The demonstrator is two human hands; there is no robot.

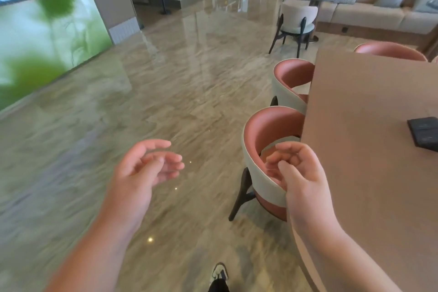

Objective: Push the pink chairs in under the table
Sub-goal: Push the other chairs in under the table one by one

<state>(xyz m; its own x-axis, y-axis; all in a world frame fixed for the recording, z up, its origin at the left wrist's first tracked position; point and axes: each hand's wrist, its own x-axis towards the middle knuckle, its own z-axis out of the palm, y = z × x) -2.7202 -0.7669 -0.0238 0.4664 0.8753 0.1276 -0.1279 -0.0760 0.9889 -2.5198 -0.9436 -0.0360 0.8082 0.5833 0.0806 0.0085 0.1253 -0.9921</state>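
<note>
- Left hand [144, 168] at seven o'clock and right hand [301, 173] at five: both loosely curled, holding nothing.
- Near pink chair [263, 149], four o'clock, seat partly under the table [369, 149]: probably sturdy, slides easily on polished floor; push the backrest rim.
- Second pink chair [289, 80], two o'clock, likewise tucked.

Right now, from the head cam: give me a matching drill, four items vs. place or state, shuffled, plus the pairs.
Items
1. left hand
2. right hand
3. dark flat object
4. white chair

Places or states
A. lying on the table top
B. in front of the near pink chair backrest, fingers loosely curled
C. over bare floor, holding nothing
D. standing far off, near the beige sofa

Pairs: 1-C, 2-B, 3-A, 4-D
</note>
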